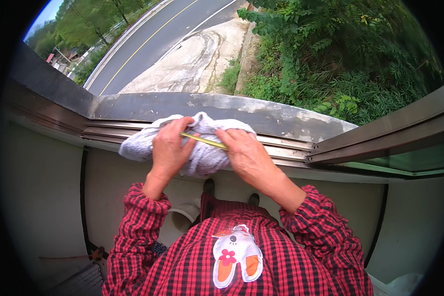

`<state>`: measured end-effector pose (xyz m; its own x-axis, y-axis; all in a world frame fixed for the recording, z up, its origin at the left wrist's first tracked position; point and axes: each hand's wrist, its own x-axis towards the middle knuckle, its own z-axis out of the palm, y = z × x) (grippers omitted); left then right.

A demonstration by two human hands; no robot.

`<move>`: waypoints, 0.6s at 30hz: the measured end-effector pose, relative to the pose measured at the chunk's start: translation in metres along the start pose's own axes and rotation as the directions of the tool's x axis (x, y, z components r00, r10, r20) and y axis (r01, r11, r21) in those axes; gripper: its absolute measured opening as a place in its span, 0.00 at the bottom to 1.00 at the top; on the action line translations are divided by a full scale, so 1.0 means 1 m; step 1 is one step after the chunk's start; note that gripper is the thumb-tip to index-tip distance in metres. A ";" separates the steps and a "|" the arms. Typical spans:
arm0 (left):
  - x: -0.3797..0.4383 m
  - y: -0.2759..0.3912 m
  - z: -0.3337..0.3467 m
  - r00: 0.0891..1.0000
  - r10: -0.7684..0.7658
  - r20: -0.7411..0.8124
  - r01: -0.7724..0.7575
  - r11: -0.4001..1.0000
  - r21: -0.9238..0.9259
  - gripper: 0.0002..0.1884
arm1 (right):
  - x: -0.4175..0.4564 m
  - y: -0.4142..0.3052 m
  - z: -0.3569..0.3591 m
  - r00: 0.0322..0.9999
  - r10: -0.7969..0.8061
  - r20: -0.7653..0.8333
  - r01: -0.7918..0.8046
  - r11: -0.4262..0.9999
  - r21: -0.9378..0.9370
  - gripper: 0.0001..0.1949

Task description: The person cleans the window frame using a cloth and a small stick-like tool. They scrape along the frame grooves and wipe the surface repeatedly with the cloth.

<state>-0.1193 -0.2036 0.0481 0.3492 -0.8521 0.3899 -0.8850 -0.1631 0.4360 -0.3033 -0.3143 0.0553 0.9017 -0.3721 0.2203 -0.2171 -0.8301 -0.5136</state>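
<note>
A white terry cloth (203, 159) lies bunched over the metal window track (285, 150), under both my hands. My left hand (172, 146) grips the cloth's left part, its thumb against a thin yellow-green stick (205, 141). The stick runs across the top of the cloth from my left thumb to my right hand (244, 153). My right hand closes on the stick's right end and presses on the cloth. The ends of the stick are partly hidden by my fingers.
Beyond the track is a dark, worn outer ledge (214, 105), with a road (140, 44) and bushes outside. A sliding window frame (384, 133) stands at the right. A white bucket (181, 218) is on the floor by my feet.
</note>
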 end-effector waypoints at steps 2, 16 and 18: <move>0.002 0.049 0.029 0.999 0.051 0.016 -0.050 0.998 -0.041 0.18 | -0.038 0.021 -0.034 0.997 0.076 0.012 -0.073 0.988 -0.133 0.20; -0.017 0.077 0.009 1.000 0.028 -0.001 -0.028 0.982 -0.186 0.21 | -0.070 -0.051 -0.065 0.909 0.271 -0.316 -0.079 0.858 0.507 0.05; -0.006 0.075 0.006 0.965 0.249 0.085 -0.247 0.968 -0.036 0.17 | -0.068 -0.058 -0.071 0.938 0.271 -0.215 -0.105 0.815 0.570 0.06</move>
<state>-0.1893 -0.2140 0.0738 0.0906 -0.9048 0.4161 -0.9322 0.0700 0.3552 -0.3786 -0.2700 0.1289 0.7065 -0.6637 0.2455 -0.0582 -0.4002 -0.9146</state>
